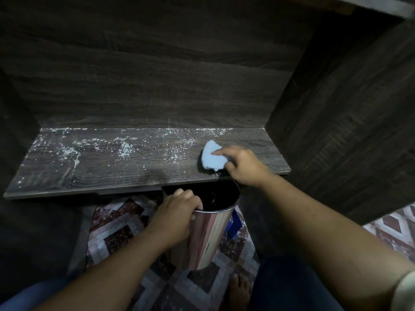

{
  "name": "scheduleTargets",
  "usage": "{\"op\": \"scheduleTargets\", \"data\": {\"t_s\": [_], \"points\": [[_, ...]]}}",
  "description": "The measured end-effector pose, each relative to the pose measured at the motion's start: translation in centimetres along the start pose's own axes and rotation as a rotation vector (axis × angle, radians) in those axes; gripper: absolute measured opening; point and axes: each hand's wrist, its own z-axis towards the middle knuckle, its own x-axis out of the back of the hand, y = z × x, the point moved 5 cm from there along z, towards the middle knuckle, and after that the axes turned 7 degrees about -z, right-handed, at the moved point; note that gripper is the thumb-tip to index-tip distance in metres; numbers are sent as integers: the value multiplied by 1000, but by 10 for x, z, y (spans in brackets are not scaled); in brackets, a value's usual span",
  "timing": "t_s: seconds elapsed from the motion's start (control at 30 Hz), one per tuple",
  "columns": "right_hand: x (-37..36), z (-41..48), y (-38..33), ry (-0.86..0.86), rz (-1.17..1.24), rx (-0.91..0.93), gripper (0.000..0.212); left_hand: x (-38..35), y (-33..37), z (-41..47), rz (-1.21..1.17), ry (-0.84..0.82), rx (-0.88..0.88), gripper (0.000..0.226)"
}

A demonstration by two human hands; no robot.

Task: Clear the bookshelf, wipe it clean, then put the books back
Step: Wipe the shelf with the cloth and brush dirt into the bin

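A dark wooden shelf board (112, 169) lies in front of me with no books on it. White crumbs and dust (125, 149) are scattered over its left and middle. My right hand (243, 167) holds a light blue cloth (212, 158) against the board near its right front edge, index finger stretched over the cloth. My left hand (177, 215) grips the rim of a shiny metal bin (206, 234), which is held just below the shelf's front edge under the cloth.
The shelf's dark back panel (157, 86) and right side wall (348, 131) close in the space. Below lies a patterned tile floor (116, 232). A blue object (234, 223) sits behind the bin. My bare foot (239, 290) stands near the bottom.
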Motion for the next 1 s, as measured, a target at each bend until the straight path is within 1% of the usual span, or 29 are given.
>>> {"op": "scheduleTargets", "data": {"t_s": [0.07,0.13,0.2,0.3,0.47,0.6,0.7,0.83,0.9,1.0], "points": [[9,16,8,97,-56,0,48,-3,-2,0,-4,8,2,25],[11,31,19,156,-77,-19,48,-6,-4,1,-13,12,-3,26],[9,46,31,190,-106,-50,45,-9,-7,3,-26,11,-6,28],[5,66,43,192,-187,-76,44,-13,-9,6,-37,21,0,30],[2,85,47,259,-307,-72,39,-18,-10,9,-24,40,16,36],[-11,101,53,150,-262,-105,37,-20,-11,10,-5,36,25,40],[-22,107,56,66,-249,-106,48,-22,-12,10,-17,26,23,40],[-30,109,56,-107,-191,-186,70,-22,-13,10,-19,24,23,39],[-29,111,53,-134,-215,-187,73,-21,-13,9,-26,28,29,39],[-28,111,48,-155,-250,-179,71,-20,-14,8,-33,37,26,39]]}}
